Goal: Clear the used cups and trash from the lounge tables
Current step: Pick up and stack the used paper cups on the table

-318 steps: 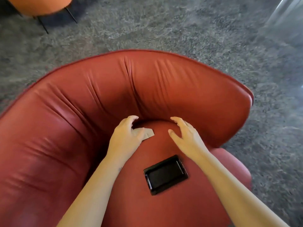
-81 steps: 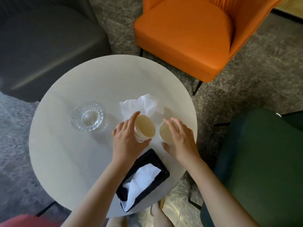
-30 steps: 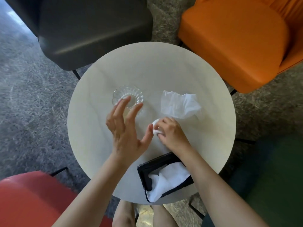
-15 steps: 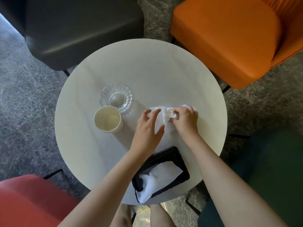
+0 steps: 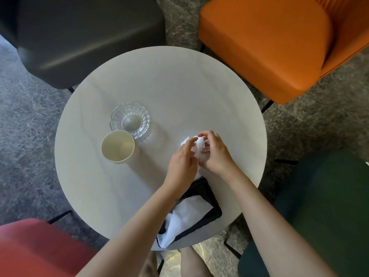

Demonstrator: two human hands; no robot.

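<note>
A round pale table (image 5: 159,80) fills the middle of the view. Over its right half both my hands hold a crumpled white tissue (image 5: 199,146) between them. My left hand (image 5: 182,162) pinches its left side and my right hand (image 5: 216,154) curls round its right side. A cream paper cup (image 5: 117,146) stands upright to the left of my hands, apart from them. It looks like two cups nested together.
A clear ribbed glass ashtray (image 5: 130,119) sits just behind the cup. A black tissue box (image 5: 205,198) with white tissue lies at the near edge under my forearms. Dark grey (image 5: 79,37), orange (image 5: 269,47), green (image 5: 323,206) and red (image 5: 40,248) chairs ring the table.
The spread tissue has been gathered into a small wad. My left hand has closed in on it from the left; half a second ago its fingers were spread beside it.
</note>
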